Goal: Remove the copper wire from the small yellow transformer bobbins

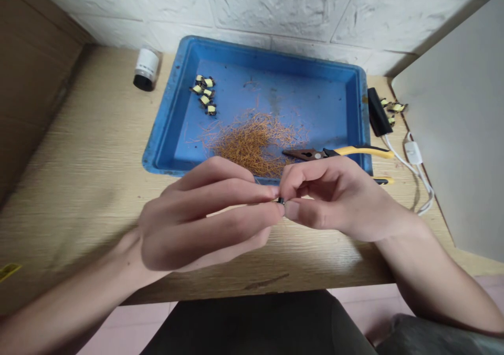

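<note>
Blue plastic tray (255, 55) sits on the wood-grain bench (86, 181) in front of me, my hands up over its near rim, not inside it. L hand (197, 218) & R hand (334, 200) meet just off that rim, w/ fingers (268, 191) of both nearly closed, pinching a tiny dark part (281, 200) between them. Part's mostly hidden by my fingertips, too small to say exactly what it is. In the tray: small cluster of yellow-taped coil parts (205, 93) at upper left, w/ a loose tangle of thin copper wire (252, 142) near the front. Pliers (338, 153) lie across the right rim, nose in the tray, yellow grips out over the bench, w/ another yellow grip (384, 180) just past my R hand. Right of the tray: black box (378, 111), white cable (409, 160) w/ inline switch (413, 153), & a few more yellow-taped parts (396, 106) on the bench. White cylinder w/ black end (146, 70) lies beside the tray's far left corner. White textured wall (275, 8) behind, cardboard (35, 82) on the left, pale panel (452, 118) on the right
</note>
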`<move>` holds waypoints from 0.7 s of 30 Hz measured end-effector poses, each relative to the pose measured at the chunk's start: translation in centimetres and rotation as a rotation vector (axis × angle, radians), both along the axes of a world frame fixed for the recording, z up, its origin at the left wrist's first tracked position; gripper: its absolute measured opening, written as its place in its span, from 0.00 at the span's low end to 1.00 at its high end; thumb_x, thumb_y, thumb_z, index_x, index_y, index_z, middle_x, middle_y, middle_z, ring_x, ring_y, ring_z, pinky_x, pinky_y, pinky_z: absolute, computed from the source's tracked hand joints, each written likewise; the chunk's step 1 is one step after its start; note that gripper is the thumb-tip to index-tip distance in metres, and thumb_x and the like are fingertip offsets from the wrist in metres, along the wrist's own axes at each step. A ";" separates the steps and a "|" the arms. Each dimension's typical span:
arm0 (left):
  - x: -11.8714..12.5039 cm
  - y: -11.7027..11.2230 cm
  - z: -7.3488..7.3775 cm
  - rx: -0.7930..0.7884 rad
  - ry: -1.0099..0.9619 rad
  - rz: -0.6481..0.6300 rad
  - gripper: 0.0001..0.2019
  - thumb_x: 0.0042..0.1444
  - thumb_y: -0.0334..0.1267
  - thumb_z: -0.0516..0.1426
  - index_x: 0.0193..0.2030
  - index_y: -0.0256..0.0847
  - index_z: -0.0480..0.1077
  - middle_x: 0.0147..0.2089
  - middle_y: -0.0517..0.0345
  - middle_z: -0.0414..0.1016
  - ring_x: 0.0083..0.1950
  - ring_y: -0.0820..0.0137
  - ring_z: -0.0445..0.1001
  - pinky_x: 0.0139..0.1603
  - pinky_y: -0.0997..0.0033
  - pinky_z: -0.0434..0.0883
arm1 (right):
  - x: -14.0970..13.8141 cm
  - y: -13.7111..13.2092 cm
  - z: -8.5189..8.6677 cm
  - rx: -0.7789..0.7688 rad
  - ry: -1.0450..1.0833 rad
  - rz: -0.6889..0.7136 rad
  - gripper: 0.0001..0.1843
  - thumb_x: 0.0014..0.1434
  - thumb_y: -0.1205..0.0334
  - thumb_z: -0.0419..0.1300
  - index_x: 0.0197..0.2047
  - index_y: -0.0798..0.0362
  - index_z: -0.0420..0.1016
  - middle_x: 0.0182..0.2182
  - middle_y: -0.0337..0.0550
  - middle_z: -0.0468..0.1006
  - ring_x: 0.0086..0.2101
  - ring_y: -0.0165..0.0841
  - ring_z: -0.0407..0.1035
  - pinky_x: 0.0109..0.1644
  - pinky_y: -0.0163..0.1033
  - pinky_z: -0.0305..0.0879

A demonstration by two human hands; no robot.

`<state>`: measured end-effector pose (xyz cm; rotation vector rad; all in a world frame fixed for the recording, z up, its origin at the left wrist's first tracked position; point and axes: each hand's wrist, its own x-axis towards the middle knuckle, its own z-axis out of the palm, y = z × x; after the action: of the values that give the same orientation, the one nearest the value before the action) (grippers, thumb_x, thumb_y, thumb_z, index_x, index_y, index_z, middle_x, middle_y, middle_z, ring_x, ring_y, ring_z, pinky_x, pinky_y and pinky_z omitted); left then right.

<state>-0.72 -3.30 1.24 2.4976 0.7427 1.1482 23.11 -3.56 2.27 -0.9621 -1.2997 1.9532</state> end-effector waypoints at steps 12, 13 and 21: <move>-0.4 0.6 -0.4 0.141 -0.025 -0.085 0.04 0.67 0.32 0.68 0.46 0.37 0.79 0.45 0.53 0.89 0.45 0.68 0.85 0.46 0.69 0.88 | -0.1 0.1 0.2 -0.033 0.010 0.004 0.10 0.53 0.72 0.76 0.30 0.53 0.81 0.25 0.33 0.76 0.27 0.25 0.66 0.29 0.31 0.64; -0.4 0.7 -0.3 0.148 -0.010 -0.105 0.05 0.66 0.32 0.69 0.46 0.37 0.79 0.44 0.53 0.89 0.45 0.68 0.85 0.46 0.70 0.88 | -0.2 0.1 0.2 -0.032 0.012 0.004 0.10 0.53 0.72 0.76 0.30 0.53 0.81 0.25 0.33 0.77 0.27 0.25 0.66 0.29 0.32 0.64; -0.8 1.2 0.4 0.180 0.085 -0.146 0.07 0.65 0.29 0.68 0.48 0.39 0.79 0.45 0.55 0.90 0.44 0.68 0.86 0.44 0.70 0.89 | -0.1 0.2 0.2 -0.033 0.016 0.022 0.10 0.53 0.74 0.76 0.29 0.54 0.80 0.26 0.32 0.76 0.26 0.24 0.65 0.30 0.31 0.63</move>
<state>-1.48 -2.14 1.62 2.7125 0.4874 1.1073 23.05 -3.33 2.44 -0.9505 -1.2781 2.0011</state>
